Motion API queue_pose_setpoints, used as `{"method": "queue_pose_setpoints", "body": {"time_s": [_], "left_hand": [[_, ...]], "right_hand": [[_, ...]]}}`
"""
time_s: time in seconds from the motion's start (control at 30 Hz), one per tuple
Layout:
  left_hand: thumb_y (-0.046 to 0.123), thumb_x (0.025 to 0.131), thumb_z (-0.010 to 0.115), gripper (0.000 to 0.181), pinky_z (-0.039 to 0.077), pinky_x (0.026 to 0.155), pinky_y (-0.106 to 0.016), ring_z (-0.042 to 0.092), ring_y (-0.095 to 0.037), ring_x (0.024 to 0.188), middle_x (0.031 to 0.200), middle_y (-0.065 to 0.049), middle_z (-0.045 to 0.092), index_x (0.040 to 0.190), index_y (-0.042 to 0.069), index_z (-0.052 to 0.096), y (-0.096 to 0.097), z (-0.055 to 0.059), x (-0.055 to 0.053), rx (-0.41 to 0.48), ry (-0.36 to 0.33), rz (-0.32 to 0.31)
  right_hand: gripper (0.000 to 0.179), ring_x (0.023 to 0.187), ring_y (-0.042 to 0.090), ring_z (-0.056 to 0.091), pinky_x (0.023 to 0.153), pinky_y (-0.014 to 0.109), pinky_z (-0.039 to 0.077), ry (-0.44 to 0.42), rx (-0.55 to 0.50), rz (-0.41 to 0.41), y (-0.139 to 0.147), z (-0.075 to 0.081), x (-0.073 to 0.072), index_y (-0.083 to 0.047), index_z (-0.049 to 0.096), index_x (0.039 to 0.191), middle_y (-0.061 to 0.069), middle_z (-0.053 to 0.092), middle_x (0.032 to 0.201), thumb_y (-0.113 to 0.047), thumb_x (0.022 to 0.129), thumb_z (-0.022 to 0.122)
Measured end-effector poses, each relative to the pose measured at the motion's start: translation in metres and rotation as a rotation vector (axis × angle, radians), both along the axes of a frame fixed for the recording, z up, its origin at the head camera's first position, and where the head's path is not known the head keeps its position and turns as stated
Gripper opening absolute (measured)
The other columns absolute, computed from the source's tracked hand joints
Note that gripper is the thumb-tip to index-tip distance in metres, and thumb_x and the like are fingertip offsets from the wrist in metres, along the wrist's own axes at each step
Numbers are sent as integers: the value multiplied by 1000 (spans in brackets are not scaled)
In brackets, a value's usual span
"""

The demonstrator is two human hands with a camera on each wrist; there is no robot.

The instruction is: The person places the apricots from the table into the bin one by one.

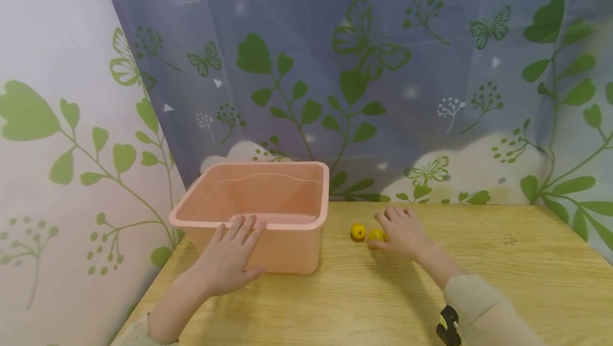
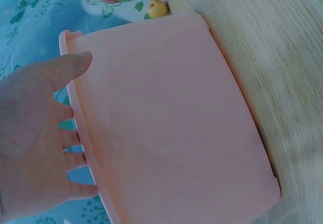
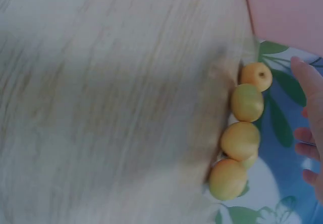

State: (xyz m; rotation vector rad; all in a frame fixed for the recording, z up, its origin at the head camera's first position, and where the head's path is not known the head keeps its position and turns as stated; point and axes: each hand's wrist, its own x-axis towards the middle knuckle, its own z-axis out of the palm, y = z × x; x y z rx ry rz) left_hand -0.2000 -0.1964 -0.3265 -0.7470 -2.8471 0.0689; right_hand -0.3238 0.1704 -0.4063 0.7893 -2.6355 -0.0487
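A pink plastic bin stands on the left part of the wooden table. My left hand rests on its near rim, with spread, fairly straight fingers over the edge and the thumb against the outer wall. To the right of the bin lie small round yellow fruits. Over them is my right hand, palm down with loosely bent fingers, hiding some of them in the head view. Several fruits sit in a row in the right wrist view, the hand appearing apart from them. What kind they are, I cannot tell.
The pale wooden table extends to the right and front. Behind it hangs a blue-grey cloth printed with leaves and butterflies. A white leaf-patterned cloth hangs at the left. A black strap device is on my right sleeve.
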Motion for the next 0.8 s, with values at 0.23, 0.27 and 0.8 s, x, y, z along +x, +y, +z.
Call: {"method": "queue_pose_setpoints", "body": {"time_s": [0.23, 0.27, 0.8], "left_hand": [[44, 87, 58, 80, 18, 103, -63, 20, -44, 133, 147, -26, 23, 144, -2, 26, -1, -1, 0, 4, 11, -4], [44, 87, 58, 80, 18, 103, -63, 20, -44, 133, 147, -26, 23, 144, -2, 26, -1, 0, 0, 4, 12, -4], [45, 87, 59, 82, 17, 104, -63, 20, -44, 134, 147, -26, 23, 144, -1, 25, -1, -3, -1, -4, 17, -3]], "right_hand": [[63, 95, 33, 47, 83, 54, 37, -13, -17, -32, 0, -16, -5, -5, 59, 110, 11, 48, 96, -55, 73, 69], [63, 95, 33, 47, 82, 54, 38, -10, -19, -33, 0, -17, -6, -5, 59, 109, 11, 48, 96, -55, 73, 70], [57, 94, 33, 44, 83, 53, 36, -11, -10, -56, -6, -30, -14, -5, 59, 104, 10, 43, 92, -48, 70, 76]]}}
